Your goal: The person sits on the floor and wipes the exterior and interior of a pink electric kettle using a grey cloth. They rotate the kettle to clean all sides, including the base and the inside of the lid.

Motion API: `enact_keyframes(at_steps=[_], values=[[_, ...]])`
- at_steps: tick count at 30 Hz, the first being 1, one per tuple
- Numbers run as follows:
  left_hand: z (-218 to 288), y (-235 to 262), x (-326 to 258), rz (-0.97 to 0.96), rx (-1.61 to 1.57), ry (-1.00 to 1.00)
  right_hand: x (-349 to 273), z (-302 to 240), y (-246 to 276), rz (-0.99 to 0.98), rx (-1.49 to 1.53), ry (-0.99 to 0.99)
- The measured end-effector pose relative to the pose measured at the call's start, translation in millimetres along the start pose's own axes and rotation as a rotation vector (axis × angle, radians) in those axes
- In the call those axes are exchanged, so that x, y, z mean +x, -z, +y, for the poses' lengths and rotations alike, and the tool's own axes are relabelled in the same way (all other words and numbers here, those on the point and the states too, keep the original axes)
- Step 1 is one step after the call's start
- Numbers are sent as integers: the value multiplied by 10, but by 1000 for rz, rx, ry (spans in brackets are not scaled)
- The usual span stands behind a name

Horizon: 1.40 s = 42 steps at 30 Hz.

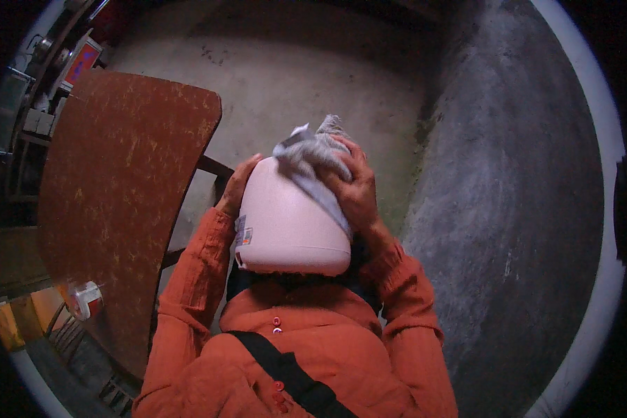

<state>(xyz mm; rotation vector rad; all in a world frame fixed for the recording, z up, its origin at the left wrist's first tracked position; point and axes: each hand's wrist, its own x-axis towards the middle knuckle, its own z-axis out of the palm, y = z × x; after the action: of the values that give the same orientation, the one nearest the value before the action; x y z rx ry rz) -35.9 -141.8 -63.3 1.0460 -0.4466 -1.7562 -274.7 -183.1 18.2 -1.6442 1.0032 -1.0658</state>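
Note:
A pink, rounded appliance (289, 216) that looks like a rice cooker is held in front of my body, with a small label on its lower left side. My left hand (240, 182) grips its left side near the far edge, fingertips partly hidden behind it. Bunched under my right hand (357, 188) is a grey-white cloth (312, 155), its fingers closed round the folds. The cloth presses against the appliance's upper right side, and a strip of it trails down along that edge. What supports the appliance from below is hidden.
To my left stands a worn brown wooden table (129, 160), with a white and red tub (86, 301) near its outer edge. Shelves with boxes (40, 122) line the far left. A bare grey wall (508, 209) rises on the right, beside the concrete floor (279, 70).

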Motion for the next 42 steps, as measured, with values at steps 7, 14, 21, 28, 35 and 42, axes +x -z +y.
enact_keyframes(at_steps=[7,14,21,28,35,42], values=[[-65,244,-50,-12,-134,-15,-365,-344,-33,-84,-138,73],[-38,126,8,-50,62,-91,-226,-180,62,-65,-57,-4],[363,-39,-134,88,439,-98,163,377,-147,-9,383,-227],[618,-471,-109,45,681,-111,64,281,-112,4,120,-100],[312,-100,-54,45,291,-77,-461,-681,-24,-97,-231,144],[226,-202,-136,15,333,-196,132,53,-72,-51,24,-52]])
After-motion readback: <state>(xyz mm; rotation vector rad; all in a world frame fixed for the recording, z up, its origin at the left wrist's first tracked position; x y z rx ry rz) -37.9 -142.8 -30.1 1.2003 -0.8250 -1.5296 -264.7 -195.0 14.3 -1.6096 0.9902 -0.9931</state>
